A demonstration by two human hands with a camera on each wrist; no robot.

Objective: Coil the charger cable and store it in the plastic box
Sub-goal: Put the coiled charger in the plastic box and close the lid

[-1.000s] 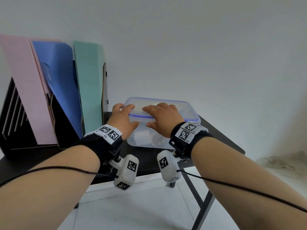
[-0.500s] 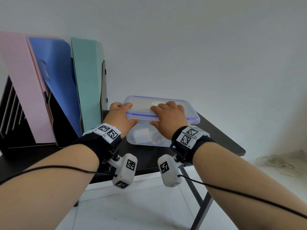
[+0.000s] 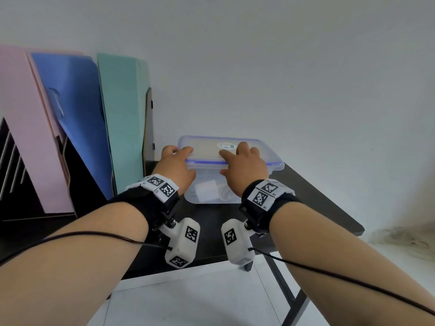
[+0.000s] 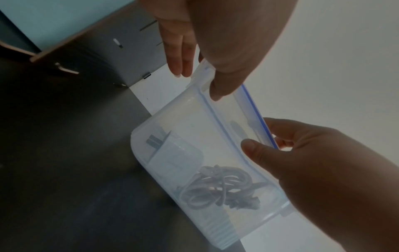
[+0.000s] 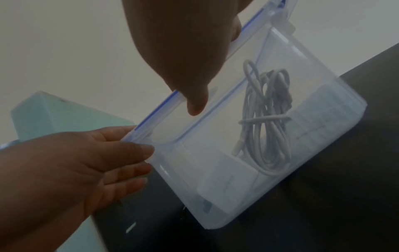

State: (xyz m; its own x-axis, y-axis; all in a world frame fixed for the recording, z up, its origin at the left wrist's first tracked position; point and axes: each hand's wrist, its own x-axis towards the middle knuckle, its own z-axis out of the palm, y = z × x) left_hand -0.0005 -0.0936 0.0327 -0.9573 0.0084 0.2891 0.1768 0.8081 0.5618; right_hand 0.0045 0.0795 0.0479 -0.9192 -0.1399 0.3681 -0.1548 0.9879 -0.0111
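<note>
My left hand (image 3: 177, 164) grips the near left corner of the lid (image 3: 211, 152): the fingers (image 3: 188, 150) lie curled over its top edge and the thumb sits under the rim, as the right wrist view shows. My right hand (image 3: 244, 164) holds the lid near the middle of its near edge the same way, fingers on top, thumb pinching from below against the blue seal strip. The lid lies on the plastic box (image 3: 211, 194), which stands just above the centre of the head view on the black desk (image 3: 317, 203).

Through the clear wall I see the charger cable (image 5: 267, 119), white, wound into a loose bundle with one turn wrapped across its middle, lying on the floor of the box. Beside it lies the white charger block (image 4: 172, 156).

A small oval sticker (image 3: 226, 145) sits on the lid, white with a green and blue mark; its writing is too small to read.

At the upper left of the head view, pink (image 3: 26, 128), blue (image 3: 77, 109) and green (image 3: 123, 114) folders lean in a black file rack (image 3: 14, 161). The bands on both my wrists carry black-and-white square code tags (image 3: 260, 198), with tiny characters I cannot make out.
</note>
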